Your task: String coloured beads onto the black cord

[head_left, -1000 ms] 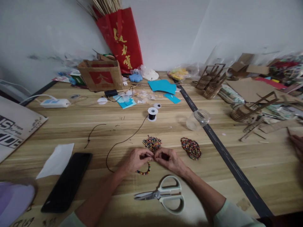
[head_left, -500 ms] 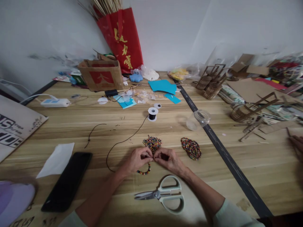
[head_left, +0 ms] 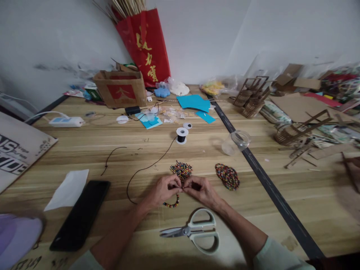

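My left hand [head_left: 165, 190] is closed in a pinch on the black cord, from which a short curved row of colourful beads [head_left: 172, 205] hangs below the fingers. Facing it, my right hand [head_left: 199, 188] pinches a tiny bead at the fingertips, which almost meet the left ones; the bead is mostly hidden. Just beyond both hands lies a pile of loose multicoloured beads [head_left: 181, 170]. Coiled bead strands [head_left: 227, 176] rest to the right. The cord [head_left: 146, 168] loops across the table from a white spool [head_left: 182, 135]. Scissors [head_left: 194, 231] lie in front of me, between my forearms.
To the left are a black phone [head_left: 80, 215] and white paper [head_left: 67, 189]. A clear jar [head_left: 235, 143] stands near the dark table strip [head_left: 263, 170]. Small woven baskets [head_left: 292, 133] and scraps crowd the right. Another person's hand [head_left: 354, 165], blurred, shows at the right edge.
Both my hands stay nearly in place, fingertips together. At the right edge the other person's hand and the thin dark piece there have shifted slightly.
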Available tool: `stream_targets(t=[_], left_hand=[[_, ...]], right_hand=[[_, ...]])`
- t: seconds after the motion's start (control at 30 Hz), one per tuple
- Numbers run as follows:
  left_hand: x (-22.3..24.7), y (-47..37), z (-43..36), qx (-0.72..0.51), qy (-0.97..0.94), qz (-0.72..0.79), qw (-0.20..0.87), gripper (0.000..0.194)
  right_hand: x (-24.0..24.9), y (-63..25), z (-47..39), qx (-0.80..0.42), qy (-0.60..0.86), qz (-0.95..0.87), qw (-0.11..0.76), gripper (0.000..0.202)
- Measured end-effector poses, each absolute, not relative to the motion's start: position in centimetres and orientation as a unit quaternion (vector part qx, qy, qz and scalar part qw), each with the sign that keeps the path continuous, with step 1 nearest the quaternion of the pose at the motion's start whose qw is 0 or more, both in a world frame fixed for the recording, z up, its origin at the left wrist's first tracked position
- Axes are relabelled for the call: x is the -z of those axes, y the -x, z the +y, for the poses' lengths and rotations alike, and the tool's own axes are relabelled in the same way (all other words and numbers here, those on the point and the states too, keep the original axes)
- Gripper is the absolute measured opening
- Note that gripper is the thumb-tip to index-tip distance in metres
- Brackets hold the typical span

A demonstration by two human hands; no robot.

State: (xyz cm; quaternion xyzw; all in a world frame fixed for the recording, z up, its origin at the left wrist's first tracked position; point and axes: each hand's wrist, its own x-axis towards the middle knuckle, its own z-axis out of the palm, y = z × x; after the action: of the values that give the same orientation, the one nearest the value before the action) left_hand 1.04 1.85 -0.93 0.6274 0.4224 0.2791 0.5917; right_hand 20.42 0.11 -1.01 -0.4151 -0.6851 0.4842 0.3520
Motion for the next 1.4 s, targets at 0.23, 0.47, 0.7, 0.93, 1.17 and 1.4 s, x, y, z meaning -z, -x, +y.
stream_targets(t=[0.23, 0.47, 0.7, 0.93, 1.17, 1.4], left_hand=[[0.6, -1.0, 1.8, -0.275, -0.664, 0.417, 0.556, 0.012], [0.0, -0.5, 1.8, -0.282, -0.690, 0.392, 0.539, 0.035], [0.0, -0.3, 1.9, -0.301, -0.688, 0.388, 0.535, 0.030], [-0.5, -0.3, 2.0, -0.302, -0.697, 0.409, 0.506, 0.031], [-0.2, -0.4, 1.7, -0.359, -0.679, 0.432, 0.472, 0.023], [-3.6, 0.1, 0.4, -0.481, -0.661, 0.444, 0.367, 0.018]], right_hand=[[0.6, -20.6, 0.1, -0.469, 0.393, -0.694, 0.379, 0.020], [0.2, -20.6, -0.2, -0.510, 0.387, -0.648, 0.413, 0.022], [0.0, -20.4, -0.3, -0.447, 0.376, -0.681, 0.442, 0.018], [0.6, -20.4, -0.5, -0.504, 0.373, -0.632, 0.457, 0.022], [0.6, -20.0, -0.7, -0.584, 0.354, -0.596, 0.422, 0.032], [1.3, -20.2, -0.9, -0.564, 0.373, -0.621, 0.396, 0.030]])
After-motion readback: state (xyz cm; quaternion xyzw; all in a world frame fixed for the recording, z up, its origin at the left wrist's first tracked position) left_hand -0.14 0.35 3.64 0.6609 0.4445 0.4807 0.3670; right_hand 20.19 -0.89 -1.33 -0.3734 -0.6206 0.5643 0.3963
